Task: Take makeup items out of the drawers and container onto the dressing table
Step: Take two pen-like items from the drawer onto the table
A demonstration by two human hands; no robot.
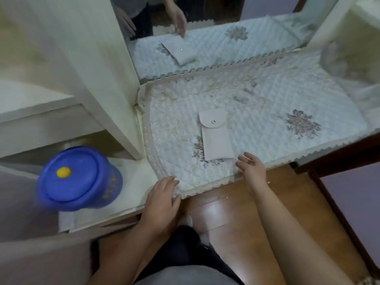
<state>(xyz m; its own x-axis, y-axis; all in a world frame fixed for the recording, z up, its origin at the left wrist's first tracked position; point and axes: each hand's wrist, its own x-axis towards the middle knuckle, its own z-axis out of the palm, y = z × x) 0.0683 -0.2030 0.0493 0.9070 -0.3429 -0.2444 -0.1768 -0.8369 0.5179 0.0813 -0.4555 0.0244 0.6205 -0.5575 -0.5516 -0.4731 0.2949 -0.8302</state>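
Note:
A pale beige pouch (216, 135) with a snap flap lies flat on the quilted, lace-edged cloth (267, 112) covering the dressing table. My right hand (251, 168) hovers just below the pouch's lower right corner, fingers spread, holding nothing. My left hand (163, 199) rests at the table's front edge on the lace trim, fingers loosely curled, nothing visibly in it. A blue round container (79, 178) with a closed lid and a yellow knob stands on the lower white shelf at the left.
A mirror (205, 27) behind the table reflects the pouch and my hands. A white cabinet column (92, 58) rises at the left, between the table and the shelf. Wooden floor (236, 204) lies below the table's front edge.

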